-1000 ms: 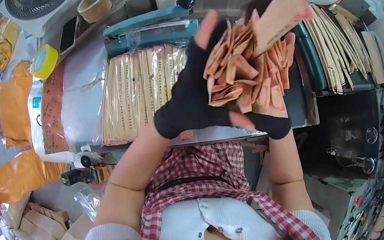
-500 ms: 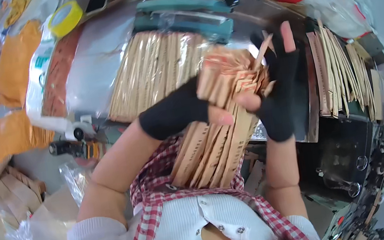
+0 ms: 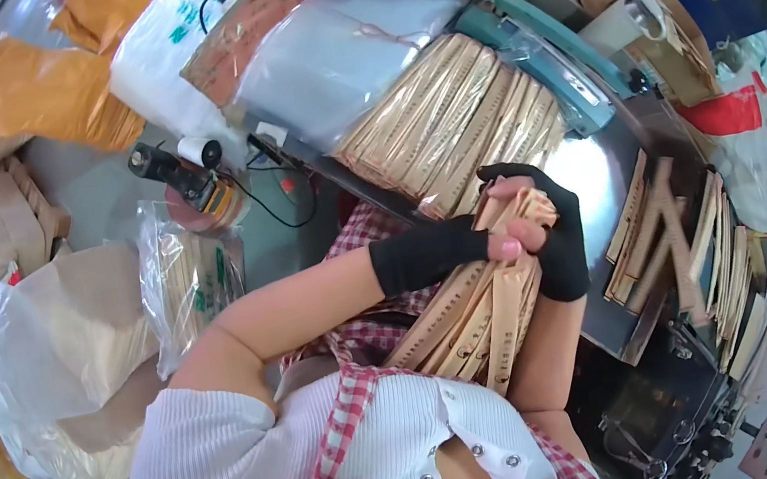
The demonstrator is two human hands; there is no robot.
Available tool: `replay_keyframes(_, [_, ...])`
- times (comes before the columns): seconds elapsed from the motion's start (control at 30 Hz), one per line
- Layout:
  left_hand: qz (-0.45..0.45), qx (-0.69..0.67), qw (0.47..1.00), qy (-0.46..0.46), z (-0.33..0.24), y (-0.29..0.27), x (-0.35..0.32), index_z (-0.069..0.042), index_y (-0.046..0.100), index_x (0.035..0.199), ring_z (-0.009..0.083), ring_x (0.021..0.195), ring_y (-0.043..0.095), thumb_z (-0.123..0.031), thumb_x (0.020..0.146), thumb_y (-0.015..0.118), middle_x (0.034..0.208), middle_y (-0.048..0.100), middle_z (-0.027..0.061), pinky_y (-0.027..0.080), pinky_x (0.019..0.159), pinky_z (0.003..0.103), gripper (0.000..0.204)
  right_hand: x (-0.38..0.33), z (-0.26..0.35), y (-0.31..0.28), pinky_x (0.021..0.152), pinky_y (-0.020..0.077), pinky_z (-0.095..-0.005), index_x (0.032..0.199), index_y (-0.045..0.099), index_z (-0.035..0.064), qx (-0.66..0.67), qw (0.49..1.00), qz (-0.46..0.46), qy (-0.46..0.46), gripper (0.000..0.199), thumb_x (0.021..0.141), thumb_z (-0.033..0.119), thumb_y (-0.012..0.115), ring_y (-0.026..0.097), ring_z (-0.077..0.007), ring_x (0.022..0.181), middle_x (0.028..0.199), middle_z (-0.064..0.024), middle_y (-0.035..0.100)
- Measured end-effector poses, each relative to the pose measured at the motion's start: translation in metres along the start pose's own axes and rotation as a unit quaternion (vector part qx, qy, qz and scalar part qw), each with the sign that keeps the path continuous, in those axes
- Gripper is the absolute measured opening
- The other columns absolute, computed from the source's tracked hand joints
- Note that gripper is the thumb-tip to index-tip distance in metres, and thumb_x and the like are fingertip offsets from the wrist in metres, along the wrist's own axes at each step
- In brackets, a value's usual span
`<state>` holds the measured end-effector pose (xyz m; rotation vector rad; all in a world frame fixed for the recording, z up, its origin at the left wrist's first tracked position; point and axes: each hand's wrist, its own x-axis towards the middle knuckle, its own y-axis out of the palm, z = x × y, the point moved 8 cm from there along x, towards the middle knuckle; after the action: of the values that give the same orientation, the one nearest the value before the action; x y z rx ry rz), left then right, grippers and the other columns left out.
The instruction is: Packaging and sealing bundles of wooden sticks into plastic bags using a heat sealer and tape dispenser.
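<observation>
A bundle of long, narrow tan paper-like packets with dark print (image 3: 454,329) stands slanted against my checked apron. Both hands, in black fingerless gloves, close round its upper end. My left hand (image 3: 452,253) grips from the left, thumb across the front. Wrapped round the right side of the top is my right hand (image 3: 557,236), its fingers folded over the packet ends. Just beyond my hands, similar packets in clear plastic (image 3: 455,121) lie side by side on the metal worktop (image 3: 585,170).
A teal bar-shaped device (image 3: 550,49) stands behind the wrapped packets. Loose packets (image 3: 642,237) lie at the right, beside more in an upright row (image 3: 723,269). Clear plastic sheets (image 3: 339,34) cover the far left worktop. A black handheld tool (image 3: 181,182) and bagged packets (image 3: 186,272) lie left.
The view has turned, so the worktop appears tilted. My right hand, previously with its fingers spread, has closed round the bundle's top. My left hand has moved up beside it.
</observation>
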<state>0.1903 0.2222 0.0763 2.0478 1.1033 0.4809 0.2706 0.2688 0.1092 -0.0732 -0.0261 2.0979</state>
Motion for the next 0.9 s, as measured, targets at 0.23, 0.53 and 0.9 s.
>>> replay_keyframes(0.23, [-0.266, 0.415, 0.867, 0.069, -0.062, -0.112, -0.042, 0.000, 0.047, 0.102, 0.0162, 0.086, 0.057, -0.026, 0.072, 0.081, 0.092, 0.057, 0.0074, 0.048, 0.074, 0.031, 0.052, 0.029, -0.069, -0.004, 0.082, 0.0446, -0.0269, 0.101, 0.065, -0.0023, 0.109, 0.989, -0.039, 0.096, 0.042, 0.069, 0.026, 0.071, 0.059, -0.0138, 0.089, 0.094, -0.0042, 0.064])
replay_keyframes(0.53, [-0.239, 0.713, 0.640, 0.158, -0.028, -0.017, -0.025, -0.004, 0.051, 0.100, 0.0327, 0.093, 0.047, -0.041, 0.063, 0.080, 0.099, 0.046, 0.0152, 0.039, 0.080, 0.044, 0.060, 0.039, -0.066, 0.002, 0.077, 0.0472, -0.0255, 0.098, 0.066, -0.0024, 0.109, 0.983, -0.030, 0.145, 0.031, 0.076, 0.019, 0.066, 0.061, -0.0128, 0.082, 0.088, -0.0060, 0.065])
replay_keyframes(0.9, [-0.254, 0.636, 0.687, 0.244, -0.051, -0.037, -0.003, -0.006, 0.059, 0.079, 0.0282, 0.077, 0.053, -0.017, 0.069, 0.075, 0.077, 0.051, 0.0096, 0.042, 0.069, 0.038, 0.022, 0.046, -0.086, 0.008, 0.074, 0.0501, -0.0257, 0.103, 0.064, -0.0043, 0.242, 0.957, -0.016, 0.158, 0.027, 0.088, 0.018, 0.056, 0.064, -0.0140, 0.079, 0.088, -0.0081, 0.067])
